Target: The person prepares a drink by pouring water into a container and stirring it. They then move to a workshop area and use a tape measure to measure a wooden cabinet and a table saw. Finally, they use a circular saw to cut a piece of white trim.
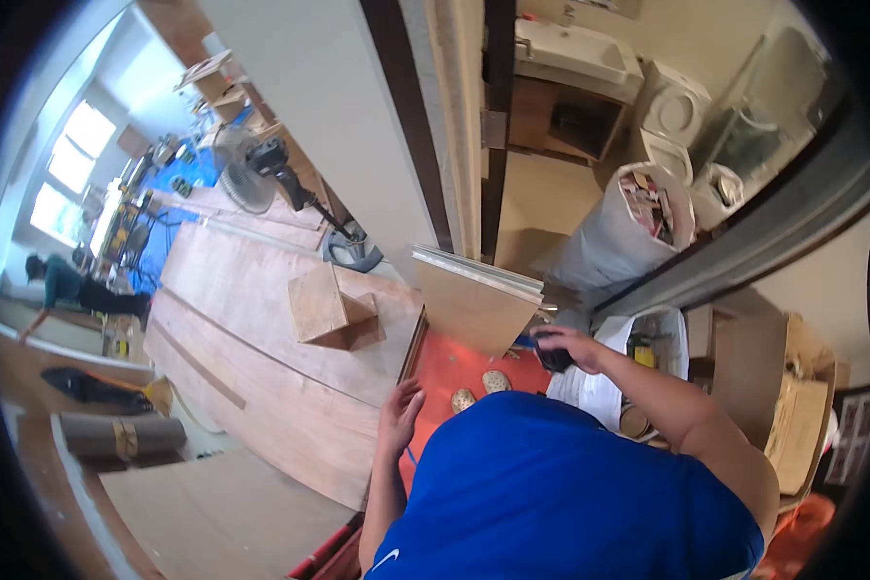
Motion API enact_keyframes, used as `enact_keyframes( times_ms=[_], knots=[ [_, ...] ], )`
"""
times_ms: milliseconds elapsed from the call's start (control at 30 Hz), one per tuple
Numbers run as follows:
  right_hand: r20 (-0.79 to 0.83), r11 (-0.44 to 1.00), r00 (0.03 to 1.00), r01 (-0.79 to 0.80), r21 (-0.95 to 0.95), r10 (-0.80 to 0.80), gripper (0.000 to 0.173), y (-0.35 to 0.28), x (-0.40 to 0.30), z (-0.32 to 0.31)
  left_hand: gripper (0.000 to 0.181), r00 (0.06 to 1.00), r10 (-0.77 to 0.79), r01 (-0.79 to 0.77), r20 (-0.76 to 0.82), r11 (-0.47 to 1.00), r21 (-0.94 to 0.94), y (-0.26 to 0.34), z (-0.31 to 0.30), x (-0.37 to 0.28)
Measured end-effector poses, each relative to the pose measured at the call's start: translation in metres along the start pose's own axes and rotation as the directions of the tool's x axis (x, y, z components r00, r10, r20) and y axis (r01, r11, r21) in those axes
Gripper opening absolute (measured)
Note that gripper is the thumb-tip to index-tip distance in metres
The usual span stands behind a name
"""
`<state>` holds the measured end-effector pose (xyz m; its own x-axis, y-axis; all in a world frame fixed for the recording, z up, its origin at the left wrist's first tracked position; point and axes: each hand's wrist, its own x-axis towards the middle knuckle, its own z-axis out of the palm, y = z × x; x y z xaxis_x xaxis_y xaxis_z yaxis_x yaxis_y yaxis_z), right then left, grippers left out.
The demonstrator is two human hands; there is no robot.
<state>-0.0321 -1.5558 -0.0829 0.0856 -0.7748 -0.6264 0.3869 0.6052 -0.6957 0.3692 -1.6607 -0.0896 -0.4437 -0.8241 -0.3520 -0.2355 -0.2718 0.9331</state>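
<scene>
My right hand (580,349) is closed around a dark object (553,351), too small and blurred to name, right of a stack of upright panels (478,301) leaning by the doorway. Beside the near edge of the plywood sheets (290,319), my left hand (400,417) is raised with its fingers apart and nothing in it. A small wooden box-like piece (333,312) stands on the sheets. Below me, a pair of patterned clogs (478,391) shows on the red floor covering (442,362).
A pedestal fan (261,174) stands beyond the sheets. Right of me are a white sack (616,232) full of scraps, an open white bag (602,377) and a cardboard box (797,428). At the far left a person (80,290) bends over. Ahead, the doorway opens on a bathroom.
</scene>
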Motion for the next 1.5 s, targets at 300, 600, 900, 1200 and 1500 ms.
enact_keyframes(
  times_ms=[300, 600, 900, 1200, 1500],
  knots=[
    [-0.168, 0.896, 0.883, 0.444, 0.001, -0.437, 0.055, -0.036, 0.035, 0.156, 0.093, 0.788, 0.245, -0.269, 0.564, 0.962, -0.042, 0.107, 0.052, 0.083],
    [-0.183, 0.923, 0.92, 0.369, 0.114, -0.345, 0.048, -0.067, 0.04, 0.134, 0.104, 0.757, 0.282, -0.394, 0.589, 0.916, 0.069, 0.135, 0.078, 0.121],
    [0.104, 0.955, 0.95, 0.297, 0.0, -0.296, 0.049, -0.108, 0.075, 0.034, 0.094, 0.789, 0.213, -0.365, 0.576, 0.917, 0.162, 0.167, 0.129, 0.17],
    [-0.005, 0.856, 0.969, 0.214, -0.471, -0.245, 0.064, -0.116, 0.12, -0.149, 0.086, 0.992, 0.006, -0.019, 0.128, 0.995, 0.098, 0.141, 0.146, 0.183],
    [0.082, 0.521, 0.994, 0.106, -0.847, -0.07, 0.091, -0.074, 0.163, -0.165, 0.073, 0.914, -0.377, 0.366, -0.147, 0.925, -0.1, 0.073, 0.132, 0.126]
  ],
)
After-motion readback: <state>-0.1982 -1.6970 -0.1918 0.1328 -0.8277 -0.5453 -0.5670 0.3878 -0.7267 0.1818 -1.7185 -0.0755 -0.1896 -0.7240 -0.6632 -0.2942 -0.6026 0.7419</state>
